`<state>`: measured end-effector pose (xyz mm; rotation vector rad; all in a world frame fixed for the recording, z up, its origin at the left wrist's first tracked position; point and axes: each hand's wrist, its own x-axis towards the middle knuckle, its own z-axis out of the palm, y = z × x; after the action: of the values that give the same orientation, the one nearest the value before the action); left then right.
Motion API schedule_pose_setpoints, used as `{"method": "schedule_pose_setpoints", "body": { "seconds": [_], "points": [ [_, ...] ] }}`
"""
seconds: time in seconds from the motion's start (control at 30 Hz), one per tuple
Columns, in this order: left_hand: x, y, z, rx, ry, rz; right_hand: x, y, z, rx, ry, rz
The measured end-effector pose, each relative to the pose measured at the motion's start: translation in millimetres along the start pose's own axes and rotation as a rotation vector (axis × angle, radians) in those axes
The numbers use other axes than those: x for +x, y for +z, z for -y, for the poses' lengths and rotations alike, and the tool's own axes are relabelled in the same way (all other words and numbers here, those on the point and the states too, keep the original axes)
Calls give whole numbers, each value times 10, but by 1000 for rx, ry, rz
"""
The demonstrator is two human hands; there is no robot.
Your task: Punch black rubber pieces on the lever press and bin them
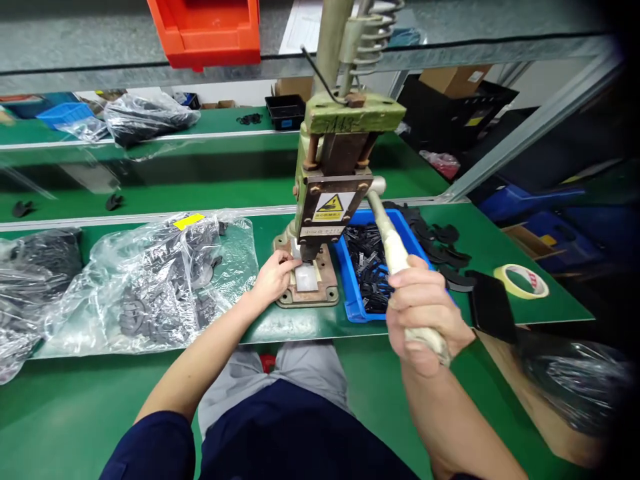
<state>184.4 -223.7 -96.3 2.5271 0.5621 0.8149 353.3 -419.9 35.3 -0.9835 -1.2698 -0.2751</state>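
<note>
A green hand press [334, 177] stands on the green bench, with a yellow warning label on its ram. My right hand [423, 317] is wrapped around the press's long cloth-wrapped lever handle [393, 247], which slopes down toward me. My left hand [274, 277] rests at the left of the press's base plate [327, 293], fingers pinched at a small pale part [306, 277] lying on the fixture under the ram. What the fingertips grip is too small to make out.
A blue tray [350, 283] of small black parts sits right of the press, with loose black pieces [440, 243] beyond it. Clear plastic bags of black parts [150, 280] lie at left. A tape roll [520, 280] sits at right. An orange bin [207, 30] sits on the shelf overhead.
</note>
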Motion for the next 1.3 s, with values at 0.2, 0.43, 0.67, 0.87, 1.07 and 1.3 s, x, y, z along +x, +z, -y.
{"method": "schedule_pose_setpoints", "body": {
  "seconds": [0.2,0.43,0.67,0.87,1.07,1.3],
  "points": [
    [-76,-82,-114,-37,-31,34,-167,216,-24,-11,-27,-158],
    [-341,-681,220,118,-314,42,-163,231,-196,111,-136,-269],
    [-752,-1422,546,604,-718,121,-164,248,-326,190,-189,-309],
    [-882,-1617,675,744,-949,157,-205,228,-539,240,-303,-340],
    [-796,-1504,847,720,-1055,47,-196,224,-486,255,-283,-305],
    [-834,-1265,632,603,-680,125,-179,227,-349,203,-222,-303]
  ]
}}
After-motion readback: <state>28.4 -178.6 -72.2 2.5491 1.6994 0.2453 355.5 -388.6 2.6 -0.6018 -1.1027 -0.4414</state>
